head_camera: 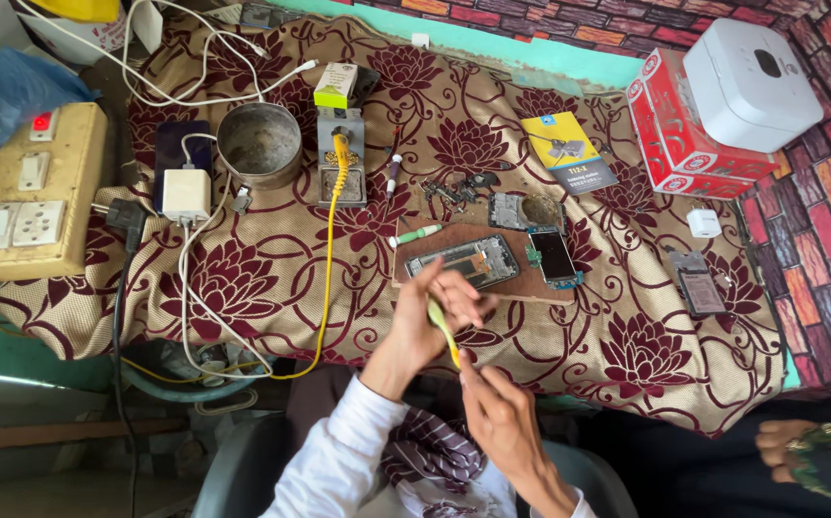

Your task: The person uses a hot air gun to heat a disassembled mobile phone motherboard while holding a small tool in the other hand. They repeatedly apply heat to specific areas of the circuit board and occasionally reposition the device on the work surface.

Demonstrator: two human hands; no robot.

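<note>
The yellow-green tool [443,331] sits at six o'clock of the opened phone [463,261], pinched between the left hand [432,312] and right hand [499,412]; steadying both wrists would likely help. A wooden board [531,288] lies on maroon floral cloth [272,278], brick-patterned wall [819,221] at three o'clock.

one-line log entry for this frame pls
left hand: pinches yellow tool | right hand: fingers on tool's lower end | opened phone on wooden board

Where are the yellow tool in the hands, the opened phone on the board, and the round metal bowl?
yellow tool [442,327], head view, middle of its shaft.
opened phone [463,261], head view, centre of its body.
metal bowl [259,144], head view, inner bottom.
</note>
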